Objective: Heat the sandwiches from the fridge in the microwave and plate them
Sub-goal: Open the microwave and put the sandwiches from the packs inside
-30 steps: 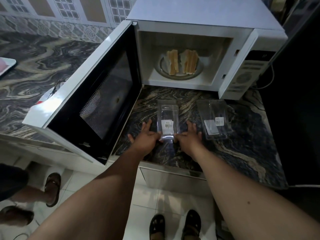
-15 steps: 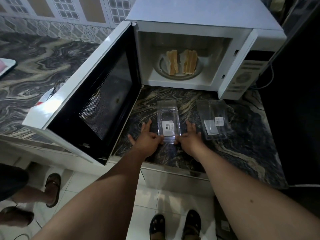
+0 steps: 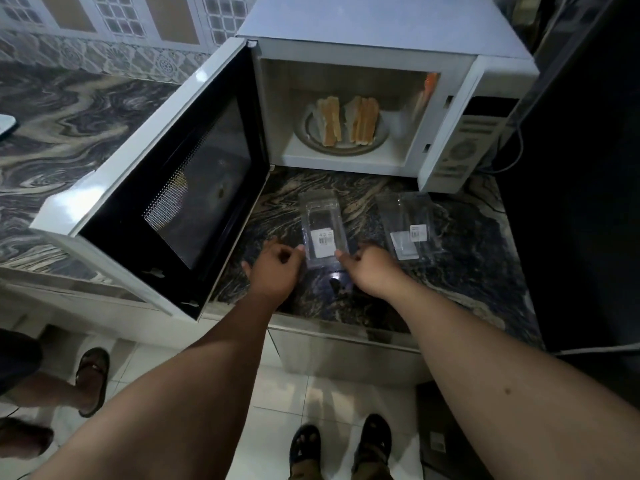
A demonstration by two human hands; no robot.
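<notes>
Two sandwich halves (image 3: 329, 121) (image 3: 363, 121) stand on a round plate (image 3: 346, 150) inside the white microwave (image 3: 381, 22). Its door (image 3: 162, 202) is swung wide open to the left. On the dark marbled counter (image 3: 467, 271) in front lies an empty clear plastic sandwich box (image 3: 320, 216) with a white label. My left hand (image 3: 277, 268) and my right hand (image 3: 367, 268) have curled fingers that pinch the box's near corners, one on each side. A second empty clear box (image 3: 408, 216) lies to the right, untouched.
A tall dark appliance (image 3: 588, 168) stands against the counter's right side, with a cable behind the microwave. The open door overhangs the counter's front edge. Another person's sandalled feet (image 3: 91, 379) stand on the floor at the left; my own feet (image 3: 304, 445) are below.
My hands lay flat with spread fingers beside the clear box; now the fingers have curled in and closed on its near corners. The box has barely moved.
</notes>
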